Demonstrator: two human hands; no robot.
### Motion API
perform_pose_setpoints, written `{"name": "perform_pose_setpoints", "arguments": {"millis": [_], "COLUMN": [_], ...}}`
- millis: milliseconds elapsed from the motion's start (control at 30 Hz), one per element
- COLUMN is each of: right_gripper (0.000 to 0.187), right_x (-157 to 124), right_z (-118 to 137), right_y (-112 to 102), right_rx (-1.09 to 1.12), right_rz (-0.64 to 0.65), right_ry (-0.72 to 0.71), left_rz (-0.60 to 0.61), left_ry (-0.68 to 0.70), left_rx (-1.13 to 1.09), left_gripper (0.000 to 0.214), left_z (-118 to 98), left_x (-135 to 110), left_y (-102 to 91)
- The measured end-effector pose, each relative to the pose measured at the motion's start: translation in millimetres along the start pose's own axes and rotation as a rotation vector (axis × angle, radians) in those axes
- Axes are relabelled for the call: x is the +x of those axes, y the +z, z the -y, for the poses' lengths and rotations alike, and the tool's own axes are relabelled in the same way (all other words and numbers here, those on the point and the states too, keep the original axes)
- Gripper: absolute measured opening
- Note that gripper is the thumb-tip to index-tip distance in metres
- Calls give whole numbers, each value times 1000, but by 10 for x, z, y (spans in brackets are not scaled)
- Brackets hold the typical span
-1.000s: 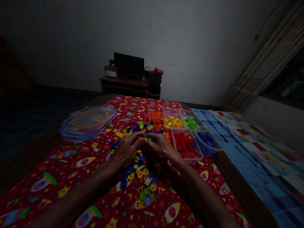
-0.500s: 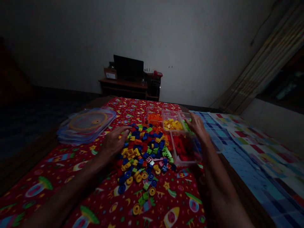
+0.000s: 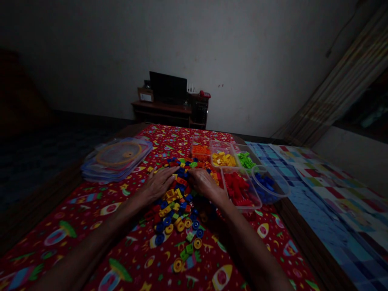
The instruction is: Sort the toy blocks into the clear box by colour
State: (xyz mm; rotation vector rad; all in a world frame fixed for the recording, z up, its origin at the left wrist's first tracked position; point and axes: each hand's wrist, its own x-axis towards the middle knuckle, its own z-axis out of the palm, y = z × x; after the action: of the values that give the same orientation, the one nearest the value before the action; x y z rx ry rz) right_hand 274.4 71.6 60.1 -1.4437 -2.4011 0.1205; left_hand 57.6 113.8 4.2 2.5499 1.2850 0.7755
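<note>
Two bare hands lie on a heap of mixed toy bricks [image 3: 171, 196] atop a red patterned cloth [image 3: 142, 258]. The left hand [image 3: 160, 183] is palm down, fingers outstretched; the right hand [image 3: 202, 181], a narrow gap away, curls down, fingertips hidden. Whether either is clamped on a brick cannot be told. The right hand and forearm block part of the heap from sight. At that hand's right, a box of red bricks [image 3: 248, 207] stands between it and a round tub of blue bricks [image 3: 280, 185]; beyond it are boxes of orange [image 3: 200, 140], yellow [image 3: 221, 146] and green bricks [image 3: 242, 148]. Well left of the left hand lies a stack of lids [image 3: 118, 155]. Far beyond both hands are a desk [image 3: 160, 106], a monitor [image 3: 168, 87] and a red telephone [image 3: 205, 94]; a checked bedspread [image 3: 333, 182] extends rightward. The count: five containers, one monitor, one telephone; the lids are too blurred to number. Three green bricks [image 3: 189, 248] trail toward the wearer from the hands, among yellow and blue wheels [image 3: 177, 265].
</note>
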Motion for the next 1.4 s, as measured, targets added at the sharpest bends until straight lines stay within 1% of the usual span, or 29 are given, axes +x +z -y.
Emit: {"name": "perform_pose_setpoints", "arguments": {"millis": [67,167,233,333,433,533,600,667,733,800,867,900,1033,1100,1200,1300,1400], "right_gripper": [22,22,23,24,27,28,28,29,29,29,27,26,17,15,18,22,29], "right_x": [-11,-68,-119,-184,-205,-168,-126,-83,-50,-33,-32,-37,-83,-109,-138,-146,-130], "right_z": [-3,4,12,-17,-101,-171,-169,-121,-43,39,104,125,114,51,-88,-193,-168], "right_y": [16,-31,-78,-106,-84,-71,-69,-52,-9,49,91,97,7,-83,-215,-278,-245], "right_rx": [-4,48,84,118,157,169,167,172,185,198,197,189,132,121,175,342,626], "right_rz": [-31,-81,-64,-50,-127,-204,-256,-279,-231,-143,-85,-76,-123,-173,-260,-298,-277], "right_ry": [-19,-17,-7,-12,-16,16,21,-14,-87,-170,-208,-206,-132,-93,-24,88,183], "left_rz": [9,-31,-57,-65,-60,-56,-56,-45,-29,-38,-68,-80,-85,-98,-114,-92,-100], "left_ry": [18,22,12,5,6,-1,-3,3,2,-21,-63,-87,-144,-122,-33,37,44], "left_rx": [-11,-51,-85,-122,-130,-140,-155,-176,-189,-179,-157,-152,-155,-146,-150,-186,-232], "left_gripper": [47,45,45,45,44,41,38,35,32,31,31,32,34,35,39,41,40], "left_z": [-50,-118,-167,-243,-303,-352,-388,-429,-462,-474,-463,-450,-395,-376,-367,-400,-492], "left_x": [-4,7,20,39,53,65,71,72,68,60,49,44,35,39,49,51,40], "left_y": [-21,-48,-68,-114,-178,-241,-273,-292,-296,-292,-287,-285,-262,-229,-166,-132,-153]}}
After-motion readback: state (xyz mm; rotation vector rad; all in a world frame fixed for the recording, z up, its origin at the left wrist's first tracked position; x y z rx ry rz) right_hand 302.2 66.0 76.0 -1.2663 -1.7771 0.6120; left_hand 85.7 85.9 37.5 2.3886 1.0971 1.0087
